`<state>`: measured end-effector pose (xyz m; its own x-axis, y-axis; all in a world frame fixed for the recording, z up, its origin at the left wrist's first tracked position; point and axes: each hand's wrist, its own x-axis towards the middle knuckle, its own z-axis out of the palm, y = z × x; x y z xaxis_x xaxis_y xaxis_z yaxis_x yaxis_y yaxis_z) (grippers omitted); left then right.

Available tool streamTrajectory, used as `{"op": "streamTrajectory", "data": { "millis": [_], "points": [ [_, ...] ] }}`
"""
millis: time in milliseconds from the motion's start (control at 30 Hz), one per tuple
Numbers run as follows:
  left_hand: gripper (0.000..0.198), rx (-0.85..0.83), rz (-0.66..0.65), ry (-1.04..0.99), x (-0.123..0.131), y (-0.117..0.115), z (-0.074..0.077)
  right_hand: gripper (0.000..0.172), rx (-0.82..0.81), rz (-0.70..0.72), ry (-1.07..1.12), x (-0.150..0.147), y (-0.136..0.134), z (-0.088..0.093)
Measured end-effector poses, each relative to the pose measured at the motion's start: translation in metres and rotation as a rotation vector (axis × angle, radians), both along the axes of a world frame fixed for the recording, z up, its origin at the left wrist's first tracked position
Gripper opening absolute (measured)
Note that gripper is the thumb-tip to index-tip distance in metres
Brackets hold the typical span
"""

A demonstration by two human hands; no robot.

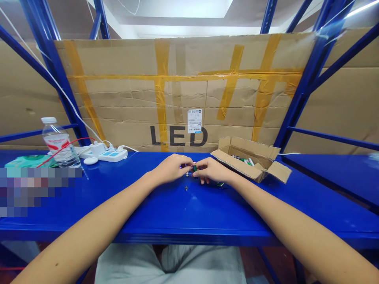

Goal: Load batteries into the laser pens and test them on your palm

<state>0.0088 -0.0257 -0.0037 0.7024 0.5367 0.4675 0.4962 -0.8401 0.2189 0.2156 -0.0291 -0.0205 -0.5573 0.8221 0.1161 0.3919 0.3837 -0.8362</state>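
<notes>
My left hand (172, 168) and my right hand (213, 170) meet over the middle of the blue table. Between the fingertips of my right hand is a small green piece (194, 168), largely covered by the fingers. The left fingers are pinched together against it; whatever else they grip is hidden. Just below the hands, small metallic bits (187, 174) show, and one more metal bit (186, 188) lies on the table nearer to me. Beneath my right wrist, a dark green shiny item (220, 184) is partly covered.
At the right, an open cardboard box (241, 163) holds several small green and silver pieces. A water bottle (60, 144), a green packet (29, 161) and a white power strip (112, 154) with cords are at the left. Taped cardboard (183, 94) stands behind, between blue posts.
</notes>
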Motion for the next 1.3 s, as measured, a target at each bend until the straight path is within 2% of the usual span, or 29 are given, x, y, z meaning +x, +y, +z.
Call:
{"op": "streamTrajectory", "data": {
  "millis": [167,267,467,600,667,800,867,1033,1300],
  "points": [
    [0.02,-0.096,0.01,-0.077,0.001,-0.004,0.001,0.016,0.004,-0.036,0.016,0.0,0.001,0.0],
    [0.018,-0.1,0.028,-0.106,0.001,-0.005,0.001,0.017,0.017,-0.057,0.027,0.001,0.003,0.0],
    [0.016,-0.038,0.033,-0.03,0.001,-0.005,0.001,0.013,0.039,-0.061,-0.008,0.0,0.0,0.001],
    [0.015,-0.053,0.093,0.015,-0.004,-0.003,0.006,0.01,0.059,-0.064,-0.046,0.0,-0.002,0.003],
    [0.014,-0.16,0.077,0.082,-0.008,-0.003,0.01,0.009,0.074,-0.074,-0.061,0.001,-0.001,0.004],
    [0.018,-0.524,-0.041,0.355,-0.013,-0.007,0.014,0.013,0.097,-0.07,-0.088,0.002,-0.001,0.004],
    [0.018,-0.579,-0.055,0.411,-0.012,-0.009,0.012,0.015,0.104,-0.054,-0.09,0.003,-0.001,0.004],
    [0.009,-0.515,-0.071,0.394,-0.007,-0.008,0.007,0.013,0.1,-0.044,-0.114,0.002,-0.003,0.004],
    [0.007,-0.419,-0.075,0.392,-0.011,-0.006,0.01,0.016,0.118,-0.035,-0.093,0.004,0.005,-0.003]
  ]
}}
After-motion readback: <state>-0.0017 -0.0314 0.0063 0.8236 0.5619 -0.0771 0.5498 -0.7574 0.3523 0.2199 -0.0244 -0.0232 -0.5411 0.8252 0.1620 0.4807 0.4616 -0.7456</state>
